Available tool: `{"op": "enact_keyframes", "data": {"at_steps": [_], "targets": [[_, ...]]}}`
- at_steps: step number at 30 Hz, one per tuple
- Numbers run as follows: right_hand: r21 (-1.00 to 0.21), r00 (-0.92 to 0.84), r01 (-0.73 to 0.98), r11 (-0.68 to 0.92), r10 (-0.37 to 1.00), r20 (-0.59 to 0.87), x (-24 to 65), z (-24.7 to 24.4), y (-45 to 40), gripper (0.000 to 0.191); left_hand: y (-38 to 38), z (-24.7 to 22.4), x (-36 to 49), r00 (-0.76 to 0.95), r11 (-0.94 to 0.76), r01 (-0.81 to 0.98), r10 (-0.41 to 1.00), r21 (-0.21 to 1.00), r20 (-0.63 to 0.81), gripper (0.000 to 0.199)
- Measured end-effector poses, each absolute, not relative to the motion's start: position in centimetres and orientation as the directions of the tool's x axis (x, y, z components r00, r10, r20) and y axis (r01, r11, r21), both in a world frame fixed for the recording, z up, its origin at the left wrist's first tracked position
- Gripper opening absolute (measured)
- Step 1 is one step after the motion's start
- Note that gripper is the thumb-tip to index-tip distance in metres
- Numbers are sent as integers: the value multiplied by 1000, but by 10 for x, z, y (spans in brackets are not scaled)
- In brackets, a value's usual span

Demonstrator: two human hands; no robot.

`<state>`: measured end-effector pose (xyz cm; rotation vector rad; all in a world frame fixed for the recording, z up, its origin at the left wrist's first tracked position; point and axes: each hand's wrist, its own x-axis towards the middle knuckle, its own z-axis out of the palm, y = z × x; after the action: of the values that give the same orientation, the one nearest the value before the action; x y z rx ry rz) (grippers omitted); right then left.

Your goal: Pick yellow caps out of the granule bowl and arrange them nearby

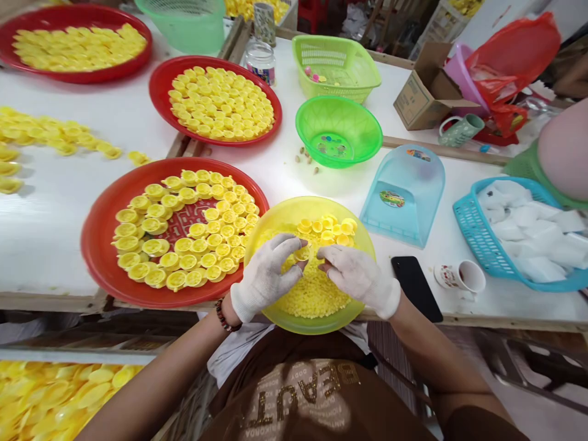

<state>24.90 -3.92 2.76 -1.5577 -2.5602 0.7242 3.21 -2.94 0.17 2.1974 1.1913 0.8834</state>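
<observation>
Both hands wear white gloves with bare fingertips and work above a yellow basin (316,327). My left hand (271,272) pinches a small round yellow plastic cup (303,253) between thumb and fingers. Close by on its right, my right hand (356,275) has its fingers drawn together; what they hold, if anything, is hidden. Many small yellow beads (316,297) fill the basin's near part. Several yellow cups (328,229) lie at its far side. To the left, a red tray (98,257) bears rings of similar yellow pieces, with part of its patterned bottom showing.
Two more red trays of yellow pieces stand farther back, one (158,101) near the middle. A green bowl (340,131), a blue dustpan (404,196), a black phone (416,288), a mug (459,277) and a blue basket (478,236) of white pieces occupy the right.
</observation>
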Motion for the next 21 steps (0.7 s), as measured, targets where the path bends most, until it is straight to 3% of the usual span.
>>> {"op": "enact_keyframes", "data": {"at_steps": [3, 6, 12, 15, 21], "targets": [[-287, -484, 869, 403, 812, -325, 241, 26, -44, 12, -16, 19, 5, 284, -433, 691, 899, 578, 333, 24], [-247, -510, 860, 447, 777, -369, 234, 22, -47, 13, 10, 32, -42, 87, -210, 884, 952, 418, 293, 28], [-270, -535, 843, 465, 772, -342, 230, 15, -49, 12, 67, 16, -119, -202, 203, 967, 979, 154, -24, 35], [-282, -530, 845, 454, 781, -332, 231, 12, -50, 11, 80, 0, -125, -227, 244, 961, 965, 131, -131, 40], [-306, -541, 836, 457, 783, -308, 233, 11, -51, 11, 88, -14, -120, -151, 171, 968, 981, 184, -120, 41]]}}
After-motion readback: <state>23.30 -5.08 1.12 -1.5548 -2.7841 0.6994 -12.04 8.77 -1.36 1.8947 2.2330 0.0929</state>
